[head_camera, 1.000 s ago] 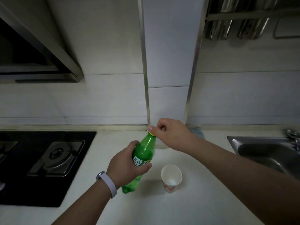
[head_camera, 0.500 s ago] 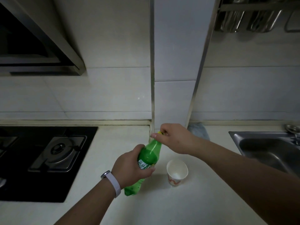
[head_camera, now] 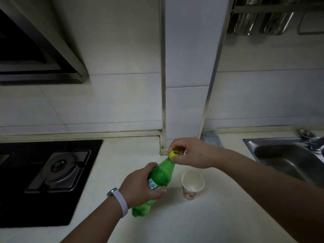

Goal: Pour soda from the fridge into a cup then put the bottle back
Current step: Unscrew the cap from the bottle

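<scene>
Green plastic soda bottle (head_camera: 160, 179) with a white-and-green label stands tilted on the pale kitchen counter (head_camera: 210, 223), its neck leaning away from the person and a little to the right, its lobed base just below the left wrist. The left hand (head_camera: 140, 186) wraps the bottle's middle, fingers curled round the label from the left with the thumb showing at the lower front, so the body of the bottle lies inside that grasp and its shoulder rises just past the knuckles. The right hand (head_camera: 191, 153) reaches in from the right and pinches the yellow screw cap (head_camera: 173, 153) between thumb and curled fingers; the cap sits at the fingertips, on the bottle's mouth. A white paper cup (head_camera: 192, 184) with a red squiggle on its side stands upright on the counter, below the right hand and just right of the left hand's fingers, apart from the bottle. A pale wristband (head_camera: 119, 201) circles the left wrist. Well to the left of both hands lies a black gas hob (head_camera: 50, 172); well to the right, a steel sink (head_camera: 284, 158).
</scene>
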